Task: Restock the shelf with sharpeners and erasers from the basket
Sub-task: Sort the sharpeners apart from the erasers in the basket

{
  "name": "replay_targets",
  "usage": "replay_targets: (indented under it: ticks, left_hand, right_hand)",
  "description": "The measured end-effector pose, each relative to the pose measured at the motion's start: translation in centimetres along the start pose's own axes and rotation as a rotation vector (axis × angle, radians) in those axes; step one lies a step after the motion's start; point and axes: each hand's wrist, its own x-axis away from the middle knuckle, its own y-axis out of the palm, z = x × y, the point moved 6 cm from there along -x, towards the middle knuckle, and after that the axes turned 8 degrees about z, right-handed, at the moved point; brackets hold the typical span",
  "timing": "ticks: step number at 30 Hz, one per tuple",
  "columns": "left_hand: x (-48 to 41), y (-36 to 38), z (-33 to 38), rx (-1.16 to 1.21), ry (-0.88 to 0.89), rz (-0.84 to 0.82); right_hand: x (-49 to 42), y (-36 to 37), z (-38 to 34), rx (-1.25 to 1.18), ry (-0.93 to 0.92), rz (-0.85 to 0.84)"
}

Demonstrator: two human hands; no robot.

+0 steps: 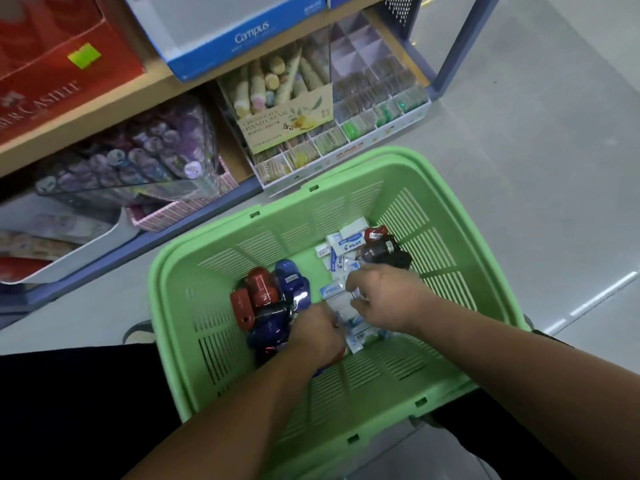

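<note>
A green plastic basket sits on the floor in front of the shelf. Inside lie red and blue sharpeners on the left, white erasers in blue sleeves in the middle, and dark sharpeners at the right. My left hand is down among the erasers with its fingers closed around some. My right hand pinches erasers from the same pile. What each hand grips is partly hidden by the fingers.
The low shelf holds a divided white tray of small packets, a hand cream box, a clear pen display and a blue Campus box. Grey floor lies to the right. My dark-clothed legs flank the basket.
</note>
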Motion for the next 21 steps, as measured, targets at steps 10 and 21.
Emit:
replay_targets:
  ticks: [10,21]
  left_hand:
    - [2.5,2.3,-1.0,0.682,-0.425,-0.124]
    - [1.0,2.1,-0.6,0.489,-0.252,0.010]
  right_hand:
    - [0.2,5.3,-0.4,0.504,-0.311,-0.317]
    - [-1.6,-3.3,0.0,0.315,-0.128,0.180]
